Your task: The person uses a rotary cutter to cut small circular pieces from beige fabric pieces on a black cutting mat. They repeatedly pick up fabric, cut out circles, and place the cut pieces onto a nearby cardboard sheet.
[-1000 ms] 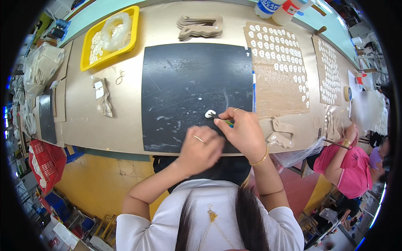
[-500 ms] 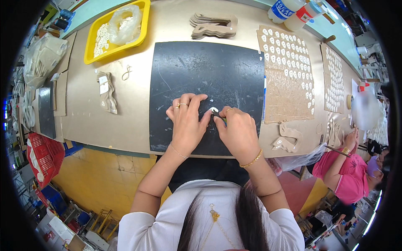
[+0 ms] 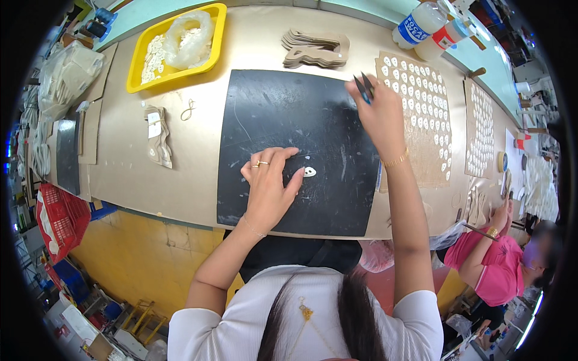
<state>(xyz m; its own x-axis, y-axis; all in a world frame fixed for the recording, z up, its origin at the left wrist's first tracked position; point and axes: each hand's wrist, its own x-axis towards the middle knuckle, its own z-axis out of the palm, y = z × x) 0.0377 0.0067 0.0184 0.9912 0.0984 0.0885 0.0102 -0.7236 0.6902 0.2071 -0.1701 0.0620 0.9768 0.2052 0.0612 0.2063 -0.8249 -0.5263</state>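
Note:
A small white rounded piece with dark holes point(image 3: 309, 172) lies on the black cutting mat point(image 3: 253, 114). My left hand point(image 3: 269, 180) rests on the mat with its fingers apart, the thumb tip at the piece's left edge. Raised at the mat's far right corner, my right hand point(image 3: 383, 114) grips a dark tool with two pointed tips point(image 3: 363, 88); its exact kind is unclear. The tips point away from me, and the fingers hide the rest. Beside and partly beneath this hand is a brown card point(image 3: 415, 153) bearing rows of similar white pieces.
A yellow tray point(image 3: 133, 69) with white pieces and a plastic bag stands far left. Stacked brown cut-outs point(image 3: 316, 51) lie beyond the mat, two bottles point(image 3: 419, 24) at the far right. A tied brown bundle point(image 3: 158, 141) lies left. Another person in pink point(image 3: 500, 259) sits right.
My right hand has lifted from beside the white piece and moved far and right with the pointed tool. The piece now shows more fully. My left hand stays almost in place.

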